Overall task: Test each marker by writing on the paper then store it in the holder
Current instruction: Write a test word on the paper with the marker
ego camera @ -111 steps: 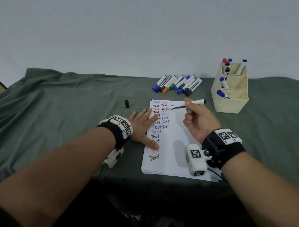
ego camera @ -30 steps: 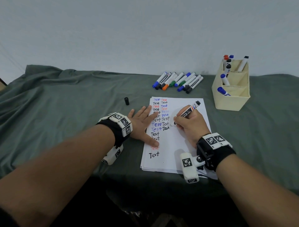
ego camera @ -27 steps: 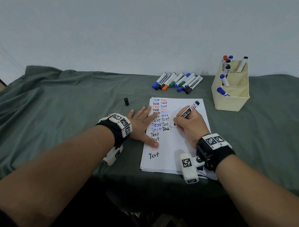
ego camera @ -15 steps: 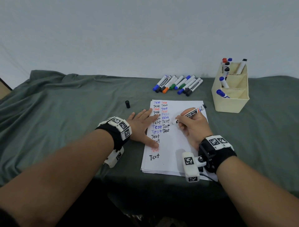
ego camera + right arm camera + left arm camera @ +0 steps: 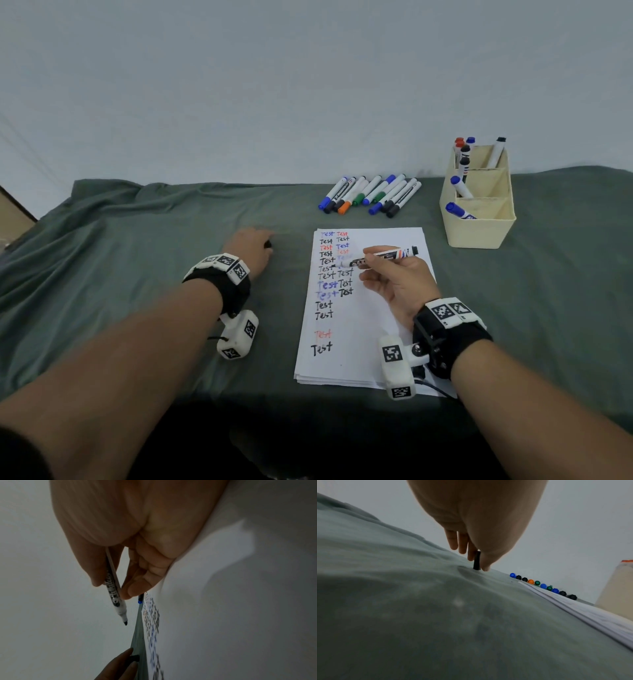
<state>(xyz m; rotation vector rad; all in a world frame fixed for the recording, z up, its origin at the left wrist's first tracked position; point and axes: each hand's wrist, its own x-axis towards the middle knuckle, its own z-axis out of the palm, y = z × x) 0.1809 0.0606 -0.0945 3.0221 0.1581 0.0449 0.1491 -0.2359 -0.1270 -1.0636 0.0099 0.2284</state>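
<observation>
Now L fingers (image 5: 476, 555) on cap (image 5: 477, 561), R fingers (image 5: 135, 589) on marker (image 5: 114, 589)

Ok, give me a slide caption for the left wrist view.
Left hand pinches the black cap standing on the green cloth.

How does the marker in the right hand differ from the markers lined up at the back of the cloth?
The held marker is uncapped, its black tip bare; the row of markers all wear caps. The held one is lifted above the paper in the right hand; the row lies on the cloth. Both have white barrels.
</observation>
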